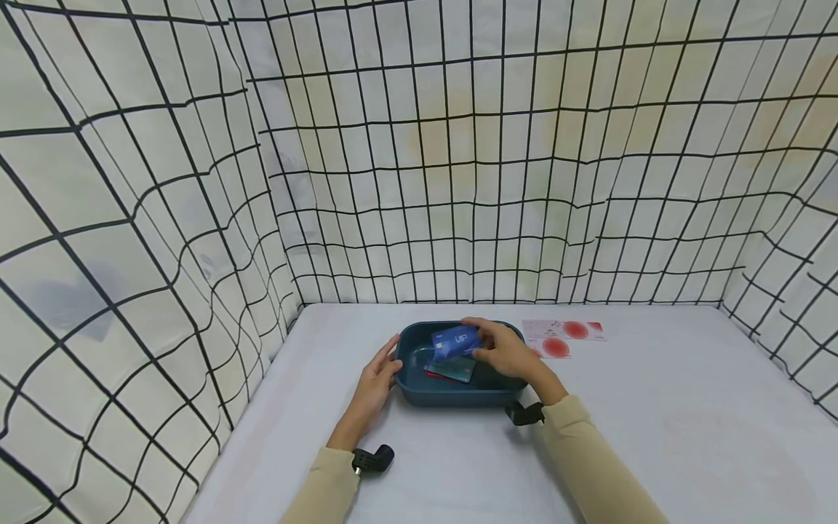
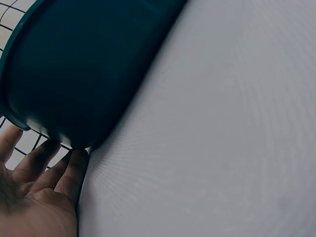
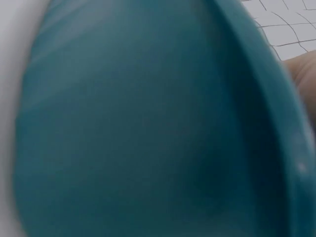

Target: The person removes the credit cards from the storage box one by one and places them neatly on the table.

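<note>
A dark teal plastic basin (image 1: 432,399) stands on the white table. Over its inside, my right hand (image 1: 511,355) pinches a blue card marked VIP (image 1: 456,340) by its right end. Beneath that card, a teal card (image 1: 455,369) lies in the basin, with a red edge showing under it. My left hand (image 1: 374,380) is at the basin's left end, its fairly straight fingers (image 2: 69,177) touching the outer wall. In the right wrist view the basin's near wall (image 3: 138,123) fills most of the picture, and only a bit of the hand (image 3: 303,81) shows past the rim.
Two flat printed strips with red circles (image 1: 576,330) lie on the table behind and right of the basin. White walls with black netting (image 1: 419,167) enclose the table (image 1: 655,422) at the back and both sides. A black wrist camera (image 1: 374,459) sits on each wrist.
</note>
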### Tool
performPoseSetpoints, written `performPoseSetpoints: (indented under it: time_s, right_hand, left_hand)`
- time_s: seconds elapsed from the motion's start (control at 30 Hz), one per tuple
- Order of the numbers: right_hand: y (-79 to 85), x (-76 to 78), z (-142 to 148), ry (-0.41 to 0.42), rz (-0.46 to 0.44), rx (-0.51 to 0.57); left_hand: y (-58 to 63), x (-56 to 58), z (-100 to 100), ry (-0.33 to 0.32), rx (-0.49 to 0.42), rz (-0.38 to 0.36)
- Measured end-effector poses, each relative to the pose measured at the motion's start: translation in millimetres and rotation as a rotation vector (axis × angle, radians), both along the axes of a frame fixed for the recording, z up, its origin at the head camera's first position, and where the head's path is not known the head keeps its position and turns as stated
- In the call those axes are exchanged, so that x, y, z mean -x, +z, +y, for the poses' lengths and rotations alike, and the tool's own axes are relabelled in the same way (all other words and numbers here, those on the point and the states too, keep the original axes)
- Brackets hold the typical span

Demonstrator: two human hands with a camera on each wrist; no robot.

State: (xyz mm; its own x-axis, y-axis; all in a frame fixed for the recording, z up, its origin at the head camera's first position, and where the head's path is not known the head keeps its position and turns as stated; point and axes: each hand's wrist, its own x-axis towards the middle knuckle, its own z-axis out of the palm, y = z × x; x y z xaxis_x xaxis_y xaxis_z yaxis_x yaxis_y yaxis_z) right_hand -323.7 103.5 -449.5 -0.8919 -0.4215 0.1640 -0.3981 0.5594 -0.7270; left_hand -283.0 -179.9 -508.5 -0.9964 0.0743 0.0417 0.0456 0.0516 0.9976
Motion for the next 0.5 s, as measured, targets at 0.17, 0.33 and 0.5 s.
performPoseSetpoints:
  time_s: [0.17,0.33,0.5]
  right_hand:
    - [2.0,-0.2,8,0.031,-0.004,0.018]
    - [5.5,-0.6,15,0.038,-0.01,0.021]
    - [11.3,-2.2,22,0.028,-0.006,0.021]
  left_hand:
    - [0.4,-0.5,-1,0.002,-0.004,-0.003]
    - [0.8,-1.1,-1,-0.004,0.005,-0.006]
    - [1.4,-1.7,-2,-0.031,-0.018,-0.002]
